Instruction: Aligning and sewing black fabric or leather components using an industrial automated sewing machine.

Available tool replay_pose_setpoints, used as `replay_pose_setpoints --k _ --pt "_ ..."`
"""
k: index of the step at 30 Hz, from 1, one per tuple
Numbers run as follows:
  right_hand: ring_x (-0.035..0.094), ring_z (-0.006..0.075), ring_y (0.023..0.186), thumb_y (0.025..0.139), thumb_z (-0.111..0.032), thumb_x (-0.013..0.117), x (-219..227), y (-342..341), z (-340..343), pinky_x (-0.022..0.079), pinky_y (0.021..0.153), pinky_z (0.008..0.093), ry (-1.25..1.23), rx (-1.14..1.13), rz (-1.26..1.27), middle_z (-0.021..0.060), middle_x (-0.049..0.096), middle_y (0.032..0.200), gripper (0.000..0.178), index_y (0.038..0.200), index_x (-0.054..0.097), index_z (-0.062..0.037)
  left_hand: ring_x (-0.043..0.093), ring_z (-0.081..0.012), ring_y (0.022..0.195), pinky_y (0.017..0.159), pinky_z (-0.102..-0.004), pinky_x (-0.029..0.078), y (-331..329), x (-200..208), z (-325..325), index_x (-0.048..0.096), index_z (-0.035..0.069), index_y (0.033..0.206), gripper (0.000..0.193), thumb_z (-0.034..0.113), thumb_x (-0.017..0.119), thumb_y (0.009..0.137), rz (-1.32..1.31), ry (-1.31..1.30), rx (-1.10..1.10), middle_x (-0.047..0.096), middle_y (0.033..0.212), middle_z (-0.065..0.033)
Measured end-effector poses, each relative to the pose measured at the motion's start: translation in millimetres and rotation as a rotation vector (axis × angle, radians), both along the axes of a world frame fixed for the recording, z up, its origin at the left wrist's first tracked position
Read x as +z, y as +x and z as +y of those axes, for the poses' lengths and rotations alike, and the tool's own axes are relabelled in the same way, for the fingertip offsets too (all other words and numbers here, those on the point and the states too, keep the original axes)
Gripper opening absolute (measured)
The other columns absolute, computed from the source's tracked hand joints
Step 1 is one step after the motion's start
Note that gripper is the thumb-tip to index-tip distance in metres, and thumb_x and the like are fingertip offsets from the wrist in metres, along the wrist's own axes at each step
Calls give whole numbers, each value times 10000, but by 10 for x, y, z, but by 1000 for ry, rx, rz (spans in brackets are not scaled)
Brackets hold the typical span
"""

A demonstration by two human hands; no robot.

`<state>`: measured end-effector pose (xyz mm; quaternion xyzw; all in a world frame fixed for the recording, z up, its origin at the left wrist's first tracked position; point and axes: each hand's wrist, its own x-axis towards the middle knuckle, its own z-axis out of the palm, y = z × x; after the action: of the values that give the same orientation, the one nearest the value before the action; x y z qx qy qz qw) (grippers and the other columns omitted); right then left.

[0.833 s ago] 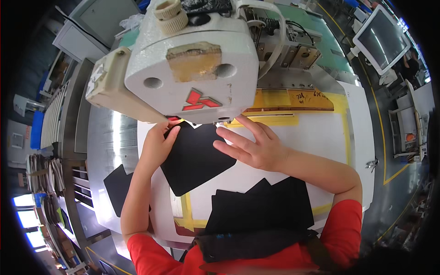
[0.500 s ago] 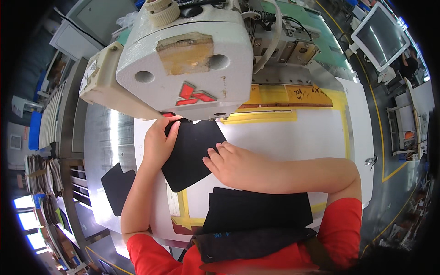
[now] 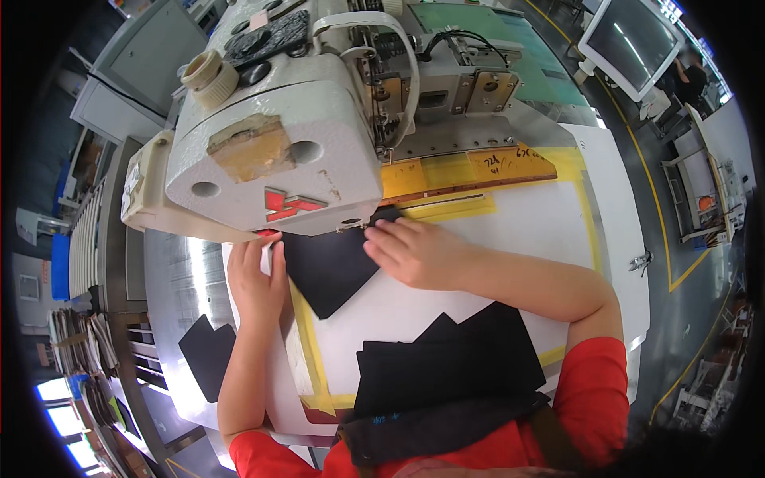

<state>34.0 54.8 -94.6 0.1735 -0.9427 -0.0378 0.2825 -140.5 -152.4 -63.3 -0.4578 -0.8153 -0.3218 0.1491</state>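
A flat black panel, like fabric or thin leather (image 3: 331, 271), lies under the head of a white sewing machine (image 3: 271, 179), its far part hidden by the machine. My left hand (image 3: 256, 283) is at the panel's left edge, close under the machine head; its fingers are stretched out with the thumb a little apart. At the panel's far right edge, my right hand (image 3: 410, 251) has its bent fingers on the panel, and a black corner shows just beyond them. The right thumb is hidden.
Several black panels (image 3: 454, 358) lie in a loose pile close to my body. Another black piece (image 3: 209, 357) rests left of my left forearm. Yellow tape (image 3: 307, 334) borders the white work surface (image 3: 510, 239). A screen (image 3: 632, 44) stands at the far right.
My left hand has come away from its pinch on the panel to the panel's left edge. The panel and my right hand have moved farther in toward the machine. The view has shifted.
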Motion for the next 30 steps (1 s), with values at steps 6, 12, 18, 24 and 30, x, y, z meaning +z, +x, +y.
replay_pose_setpoints --k 6,12,18,24,30 --pt "635 317 1049 812 -124 625 -16 670 470 519 882 406 -81 -507 -123 153 633 1165 327 1106 639 19 584 -312 1157 954 -416 459 722 153 174 623 73 1129 385 80 728 759 -74 -301 -614 618 1199 -110" --pt "404 369 1328 866 -315 653 93 819 167 304 1115 489 -290 -491 -354 237 404 1434 674 1365 423 75 472 -349 1297 1069 -444 383 871 -63 669 506 23 1344 687 462 659 839 169 -411 -513 467 1419 -189" --pt "397 378 1327 883 -337 632 124 675 300 302 1117 492 -340 -502 -364 242 412 1422 694 1381 385 79 493 -353 1272 1044 -451 403 782 -56 775 495 -29 1337 759 496 664 816 171 -419 -467 491 1381 -220" --pt "385 360 1342 894 -346 616 81 747 268 284 1126 486 -302 -475 -348 225 403 1431 692 1393 374 69 502 -354 1256 1000 -432 424 785 -72 808 496 -29 1338 760 491 672 813 164 -404 -426 513 1354 -223" --pt "355 340 1375 910 -361 591 69 731 332 265 1133 484 -302 -513 -384 212 371 1464 687 1408 367 57 502 -362 1250 956 -440 432 778 -84 782 510 -7 1335 717 452 686 813 170 -396 -438 513 1359 -216"
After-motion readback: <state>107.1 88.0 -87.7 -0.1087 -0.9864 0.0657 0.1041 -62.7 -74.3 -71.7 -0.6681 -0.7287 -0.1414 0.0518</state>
